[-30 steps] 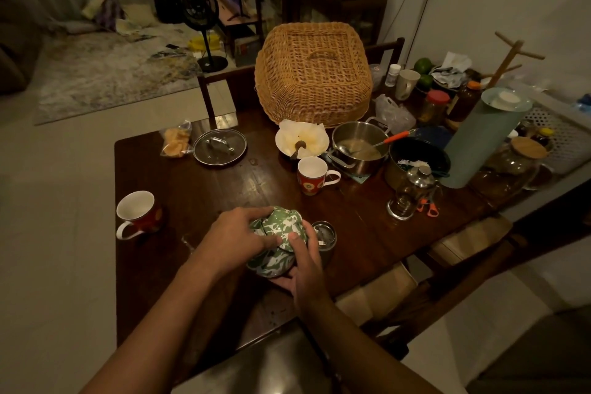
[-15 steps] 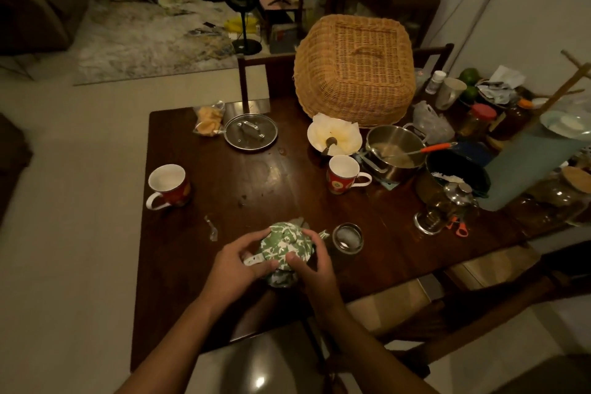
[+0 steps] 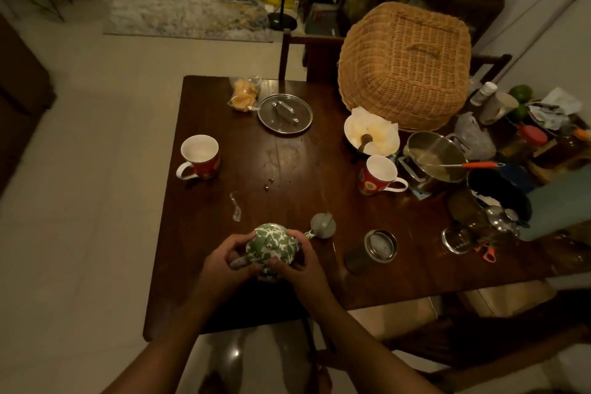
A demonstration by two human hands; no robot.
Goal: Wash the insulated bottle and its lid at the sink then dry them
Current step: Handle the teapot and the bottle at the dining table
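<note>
insulated bottle (image 3: 271,246), green leaf print, clamped between left hand (image 3: 224,262) and right hand (image 3: 303,265), fingers curled round its top; grey cap (image 3: 323,225) just beyond the right hand; best kept upright, gripped firmly, lifted clear of clutter.

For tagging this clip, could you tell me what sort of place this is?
Probably a home dining area beside a living room: a wooden table holding a red mug and a pot, a wicker food cover, and a rug beyond.
</note>
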